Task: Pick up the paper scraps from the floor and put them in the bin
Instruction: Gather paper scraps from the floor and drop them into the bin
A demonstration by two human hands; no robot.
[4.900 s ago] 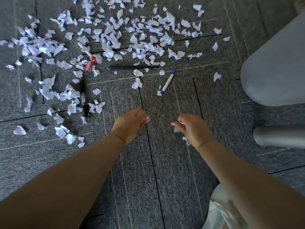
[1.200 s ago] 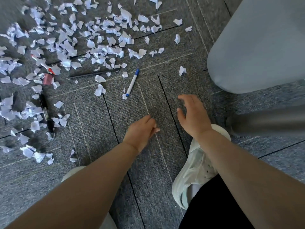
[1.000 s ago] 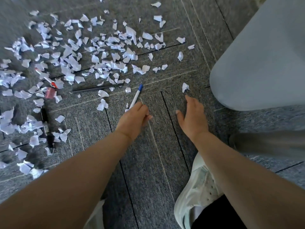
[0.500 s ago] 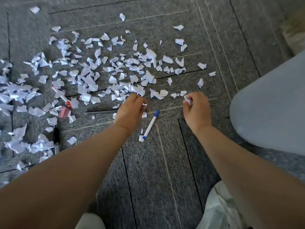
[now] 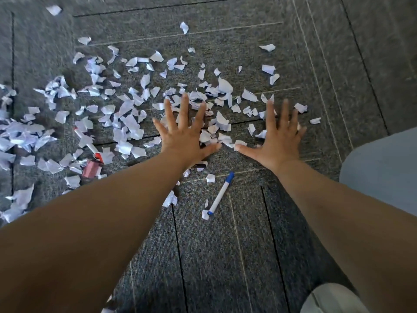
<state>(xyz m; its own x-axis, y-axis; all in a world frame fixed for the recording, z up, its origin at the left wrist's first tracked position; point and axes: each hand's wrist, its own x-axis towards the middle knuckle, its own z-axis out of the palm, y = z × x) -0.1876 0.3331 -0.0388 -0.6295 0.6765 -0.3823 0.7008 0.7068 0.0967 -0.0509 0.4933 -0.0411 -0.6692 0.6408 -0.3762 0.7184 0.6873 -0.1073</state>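
Note:
Several white paper scraps [image 5: 126, 114] lie scattered over the grey carpet, thickest at the left and centre. My left hand [image 5: 184, 136] is spread flat, fingers straight and splayed, over the scraps in the middle of the pile. My right hand [image 5: 278, 137] is spread the same way at the right edge of the scraps, thumb pointing toward the left hand. More scraps [image 5: 222, 134] lie between the two hands. Neither hand holds anything that I can see. No bin can be made out for certain.
A white pen with a blue cap [image 5: 220, 194] lies on the carpet just below the hands. A small red object [image 5: 91, 169] and a white-and-red pen [image 5: 89, 145] sit among the scraps at the left. A large pale grey rounded object [image 5: 383, 170] fills the right edge.
Both hands have moved forward past the blue-capped pen into the scraps and opened from curled to flat and splayed. The right hand no longer pinches a scrap.

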